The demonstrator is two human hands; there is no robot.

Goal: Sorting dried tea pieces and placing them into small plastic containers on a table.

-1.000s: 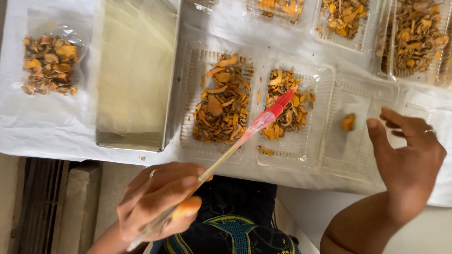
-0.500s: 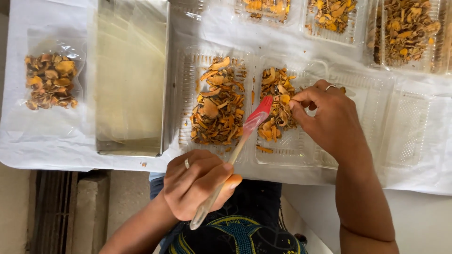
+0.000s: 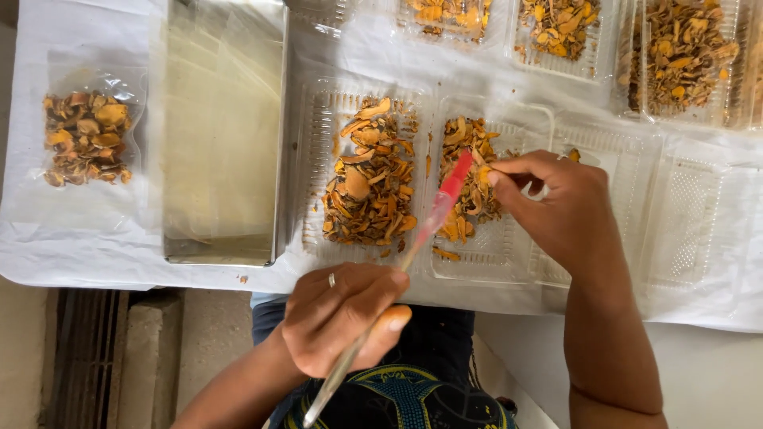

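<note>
Over ribbed clear trays (image 3: 493,254), left hand (image 3: 342,318) grips red-tipped brush (image 3: 429,218); right hand (image 3: 568,210) pinches dried orange slices (image 3: 469,171).

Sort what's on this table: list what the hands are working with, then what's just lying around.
In use:
left hand holding red-tipped tool
right hand picking at dried orange pieces
their clear tray

Lying about:
metal tray
sealed bag of pieces
empty clear tray

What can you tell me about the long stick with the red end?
The stick is thin and long, with a pale, see-through looking handle and a red tip. It slants from bottom left up to the right. The left hand grips its lower part, and the bare end pokes out below that hand. Its red tip lies over the orange dried pieces in a clear tray, close to the right hand.
</note>
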